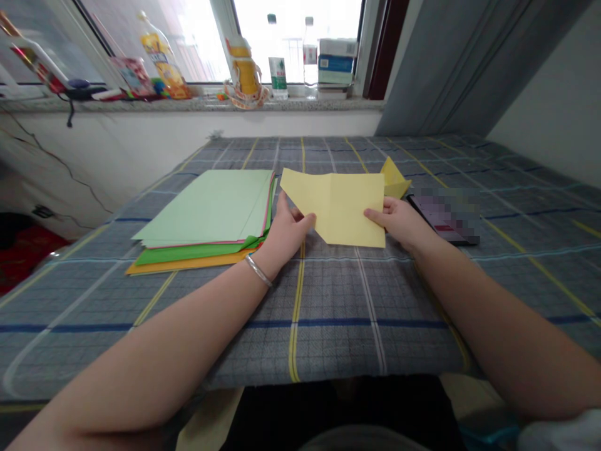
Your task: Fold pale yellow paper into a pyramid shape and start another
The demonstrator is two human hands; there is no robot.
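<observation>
A sheet of yellow paper (345, 210) is held up a little over the table, with a crease down its middle and its lower left corner folded in. My left hand (287, 227) pinches its left edge, thumb in front and fingers behind. On the right edge my right hand (397, 220) grips it the same way. Just behind its upper right corner stands a folded yellow paper boat (394, 180). Close to my left hand lies a stack of coloured paper (211, 203), pale green on top, with pink, green and orange sheets below.
A phone or tablet (444, 216), its screen blurred out, lies right of my right hand. A grey plaid cloth (338, 326) covers the table. On the windowsill (310, 106) stand several bottles, a yellow flask (243, 66) and boxes (335, 66).
</observation>
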